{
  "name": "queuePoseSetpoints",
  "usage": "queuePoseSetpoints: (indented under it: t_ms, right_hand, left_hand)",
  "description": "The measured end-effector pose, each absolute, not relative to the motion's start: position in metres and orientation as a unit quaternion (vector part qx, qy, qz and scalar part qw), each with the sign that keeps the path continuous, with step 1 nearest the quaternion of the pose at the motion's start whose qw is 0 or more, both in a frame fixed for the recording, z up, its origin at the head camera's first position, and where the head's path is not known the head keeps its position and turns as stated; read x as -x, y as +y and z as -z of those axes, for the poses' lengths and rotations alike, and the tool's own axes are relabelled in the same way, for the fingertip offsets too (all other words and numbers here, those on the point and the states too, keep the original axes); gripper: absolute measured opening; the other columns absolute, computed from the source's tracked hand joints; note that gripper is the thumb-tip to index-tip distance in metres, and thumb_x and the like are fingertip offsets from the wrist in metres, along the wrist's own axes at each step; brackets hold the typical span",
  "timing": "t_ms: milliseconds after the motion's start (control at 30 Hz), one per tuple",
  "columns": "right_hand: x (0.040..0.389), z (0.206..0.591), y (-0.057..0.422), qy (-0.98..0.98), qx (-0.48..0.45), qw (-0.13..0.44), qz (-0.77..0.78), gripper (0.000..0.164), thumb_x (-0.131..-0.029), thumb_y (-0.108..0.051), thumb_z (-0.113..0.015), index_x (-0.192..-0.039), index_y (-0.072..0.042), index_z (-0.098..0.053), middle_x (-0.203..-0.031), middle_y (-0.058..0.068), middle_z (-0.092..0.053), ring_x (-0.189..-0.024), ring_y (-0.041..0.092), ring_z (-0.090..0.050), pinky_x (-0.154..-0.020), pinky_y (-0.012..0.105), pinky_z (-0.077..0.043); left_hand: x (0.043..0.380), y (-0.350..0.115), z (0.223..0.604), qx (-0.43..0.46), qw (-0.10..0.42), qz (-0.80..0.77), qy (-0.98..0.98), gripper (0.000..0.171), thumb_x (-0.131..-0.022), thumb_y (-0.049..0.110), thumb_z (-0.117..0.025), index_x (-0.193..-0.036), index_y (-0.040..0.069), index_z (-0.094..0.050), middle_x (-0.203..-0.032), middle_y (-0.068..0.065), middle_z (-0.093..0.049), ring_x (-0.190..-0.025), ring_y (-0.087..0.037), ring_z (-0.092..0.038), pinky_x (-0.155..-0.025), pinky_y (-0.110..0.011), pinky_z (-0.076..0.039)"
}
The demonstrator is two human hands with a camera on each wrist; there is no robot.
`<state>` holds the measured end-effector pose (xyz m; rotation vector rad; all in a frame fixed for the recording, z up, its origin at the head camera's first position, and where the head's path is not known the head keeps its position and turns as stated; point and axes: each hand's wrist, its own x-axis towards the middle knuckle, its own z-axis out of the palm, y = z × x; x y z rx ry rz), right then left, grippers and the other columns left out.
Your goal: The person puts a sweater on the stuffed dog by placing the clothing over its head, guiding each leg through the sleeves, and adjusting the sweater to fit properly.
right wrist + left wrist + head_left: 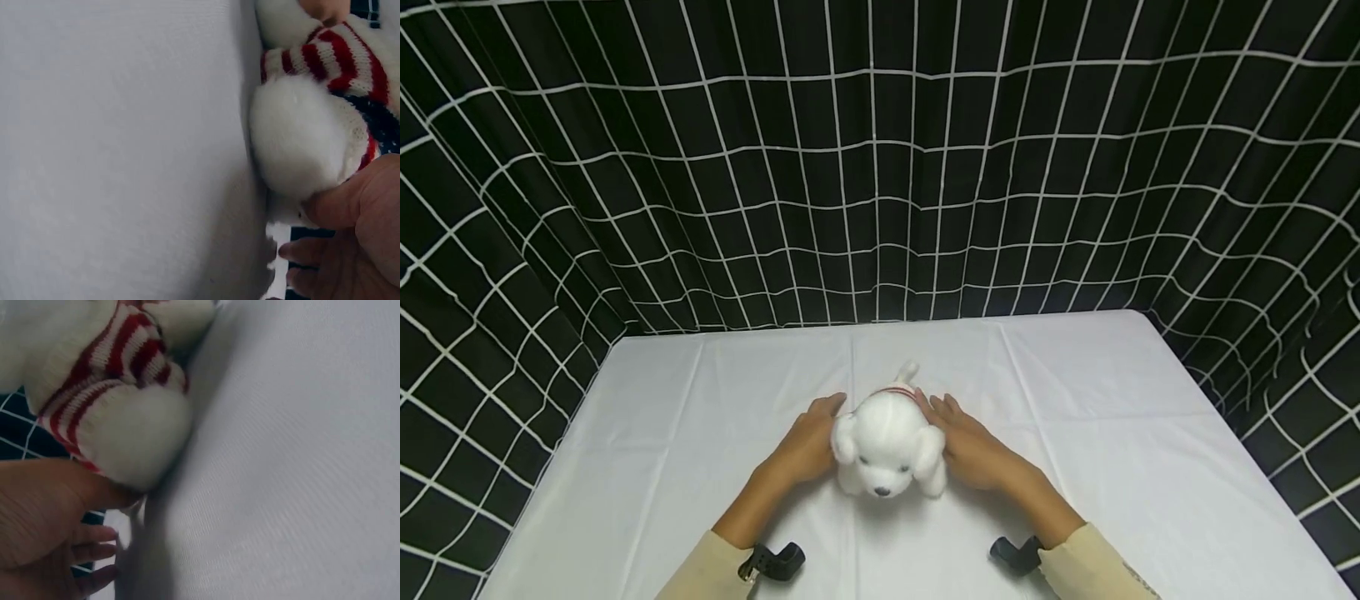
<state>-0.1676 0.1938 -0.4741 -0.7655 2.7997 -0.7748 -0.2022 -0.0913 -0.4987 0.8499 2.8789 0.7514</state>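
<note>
A white plush dog (889, 442) with floppy ears stands on the white cloth, its face turned toward me. It wears a knitted red-and-white striped sweater (134, 350), seen at close range in both wrist views. My left hand (811, 440) lies along one side of the toy, thumb against a fluffy leg (140, 434), the other visible fingers loosely extended. On the opposite side, my right hand (973, 442) touches the body with its fingers stretched toward the toy's back. In the right wrist view that thumb meets another leg (297, 134). Some fingertips are hidden behind the plush.
White cloth (647, 433) with fold creases covers the table. A black curtain with a white grid (880, 167) hangs behind it and along both sides. Dark wrist devices (778, 562) sit by both beige sleeves (715, 567).
</note>
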Motion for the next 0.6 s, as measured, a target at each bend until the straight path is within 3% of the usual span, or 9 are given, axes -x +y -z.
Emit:
queuePoseSetpoints:
  t_ms: [133,233,333,433,600]
  right_hand:
    - [0.163,0.47,0.194,0.93,0.235,0.08,0.273,0.063,-0.104,-0.012,-0.049,-0.158,0.003,-0.023,-0.156,0.037,-0.026,-0.146,0.056,-0.017,-0.115,0.068,-0.021]
    - [0.155,0.46,0.192,0.929,0.218,0.025,0.298,0.058,-0.1,-0.008,-0.057,-0.154,0.003,-0.036,-0.148,0.032,-0.045,-0.142,0.048,-0.037,-0.113,0.061,-0.033]
    - [0.145,0.448,0.188,0.912,0.223,-0.028,0.342,0.059,-0.093,-0.002,-0.066,-0.149,0.002,-0.045,-0.13,0.021,-0.063,-0.124,0.037,-0.059,-0.103,0.053,-0.048]
    - [0.137,0.442,0.184,0.891,0.241,-0.03,0.383,0.07,-0.086,0.002,-0.072,-0.15,0.002,-0.042,-0.127,0.017,-0.065,-0.118,0.032,-0.062,-0.096,0.049,-0.054]
    - [0.136,0.455,0.179,0.885,0.257,-0.014,0.389,0.088,-0.082,0.002,-0.076,-0.157,0.0,-0.03,-0.142,0.017,-0.057,-0.124,0.029,-0.06,-0.099,0.049,-0.051]
  left_hand:
    - [0.195,-0.092,0.493,-0.276,0.034,-0.258,0.925,0.049,-0.097,0.02,-0.066,-0.144,0.007,-0.056,-0.149,-0.026,-0.046,-0.139,-0.044,-0.04,-0.108,-0.061,-0.039]
    - [0.188,-0.092,0.486,-0.258,0.004,-0.324,0.91,0.052,-0.094,0.008,-0.067,-0.145,0.007,-0.055,-0.132,-0.019,-0.057,-0.123,-0.036,-0.055,-0.103,-0.053,-0.046]
    - [0.178,-0.09,0.481,-0.237,-0.012,-0.407,0.882,0.045,-0.091,0.003,-0.067,-0.135,0.011,-0.059,-0.118,-0.008,-0.062,-0.11,-0.024,-0.061,-0.096,-0.045,-0.051]
    - [0.169,-0.088,0.481,-0.239,0.012,-0.449,0.861,0.045,-0.088,0.005,-0.068,-0.13,0.014,-0.055,-0.116,-0.005,-0.067,-0.102,-0.018,-0.065,-0.089,-0.041,-0.053]
    - [0.164,-0.085,0.488,-0.255,0.054,-0.468,0.845,0.069,-0.078,0.005,-0.079,-0.137,0.015,-0.044,-0.117,-0.009,-0.071,-0.099,-0.018,-0.067,-0.085,-0.04,-0.053]
